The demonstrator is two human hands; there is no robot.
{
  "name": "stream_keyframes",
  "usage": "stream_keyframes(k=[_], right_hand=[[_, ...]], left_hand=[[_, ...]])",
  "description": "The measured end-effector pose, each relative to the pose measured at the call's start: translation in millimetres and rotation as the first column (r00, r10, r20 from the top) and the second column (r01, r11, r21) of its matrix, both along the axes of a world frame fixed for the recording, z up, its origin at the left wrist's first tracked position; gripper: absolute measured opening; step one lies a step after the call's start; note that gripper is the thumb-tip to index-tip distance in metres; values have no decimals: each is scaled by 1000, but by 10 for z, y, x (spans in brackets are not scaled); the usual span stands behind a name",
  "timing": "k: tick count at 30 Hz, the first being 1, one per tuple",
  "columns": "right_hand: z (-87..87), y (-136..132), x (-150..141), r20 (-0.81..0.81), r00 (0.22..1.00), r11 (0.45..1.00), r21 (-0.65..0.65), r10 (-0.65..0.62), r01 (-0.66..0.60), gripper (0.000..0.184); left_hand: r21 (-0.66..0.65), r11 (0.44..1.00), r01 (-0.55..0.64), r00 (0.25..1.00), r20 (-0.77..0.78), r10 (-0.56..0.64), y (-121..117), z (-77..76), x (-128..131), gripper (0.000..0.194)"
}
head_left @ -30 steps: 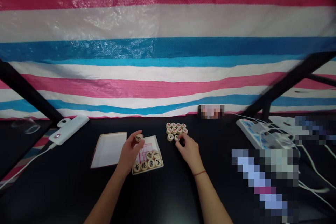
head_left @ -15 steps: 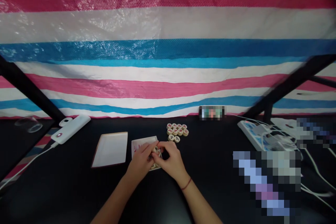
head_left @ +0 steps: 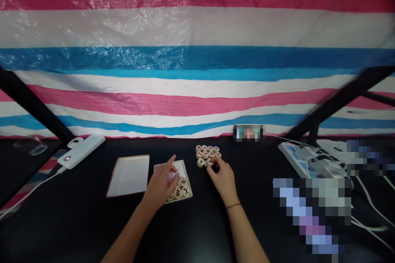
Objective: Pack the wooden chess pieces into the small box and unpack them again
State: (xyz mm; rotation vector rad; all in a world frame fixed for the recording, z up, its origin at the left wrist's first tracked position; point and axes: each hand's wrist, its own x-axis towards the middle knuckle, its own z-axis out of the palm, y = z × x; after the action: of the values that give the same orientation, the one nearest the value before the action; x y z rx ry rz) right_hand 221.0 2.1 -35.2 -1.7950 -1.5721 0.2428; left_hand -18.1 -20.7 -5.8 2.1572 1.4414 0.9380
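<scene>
Over the small white open box [head_left: 189, 194], my left hand [head_left: 160, 183] is held with its index finger stretched out and nothing visible in it. Several round cream xiangqi pieces [head_left: 178, 192] with black characters lie in the box, partly under that hand. My right hand [head_left: 224, 176] is at the front row of pieces on the black table, thumb and fingers pinched on a xiangqi piece [head_left: 209, 162] that they partly cover. Close beside it lies another black-marked piece [head_left: 200, 162]. Behind these, pieces with red characters [head_left: 205, 154] lie in two rows.
Left of the box lies an open lid [head_left: 129, 176], white inside. A white power bank [head_left: 82, 151] with a cable and a clear glass [head_left: 32, 146] are at far left. A power strip [head_left: 293, 158] with cables stands right. Striped sheeting [head_left: 197, 107] hangs behind the table.
My right hand has moved from the box to the rows on the right, carrying a piece. My left hand has let go and opened over the box, so more pieces show inside.
</scene>
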Motion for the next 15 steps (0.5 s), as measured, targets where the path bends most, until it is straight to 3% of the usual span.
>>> stream_keyframes(k=[15], right_hand=[[-58,4,-31,59,997,999,-5,43,-43,15]], left_hand=[[73,997,36,995,-97,-29,55,-70,-30,25]])
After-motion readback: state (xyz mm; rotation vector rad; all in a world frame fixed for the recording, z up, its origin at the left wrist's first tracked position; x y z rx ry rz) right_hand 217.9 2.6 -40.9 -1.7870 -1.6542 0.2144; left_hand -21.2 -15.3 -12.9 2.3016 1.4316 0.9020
